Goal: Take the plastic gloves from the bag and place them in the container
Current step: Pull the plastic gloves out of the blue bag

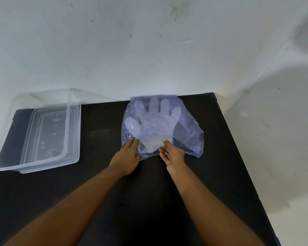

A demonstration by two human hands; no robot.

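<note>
A thin bluish see-through bag lies flat on the black table, its mouth toward me. Clear plastic gloves show through it, fingers pointing to the wall. My left hand pinches the bag's near edge on the left of the mouth. My right hand rests at the mouth on the right, fingertips touching the glove cuffs; I cannot tell if it grips them. A clear rectangular container stands at the table's left, open on top.
A clear lid leans behind the container against the pale wall. The table's right edge runs just beyond the bag. Bare black surface lies between container and bag.
</note>
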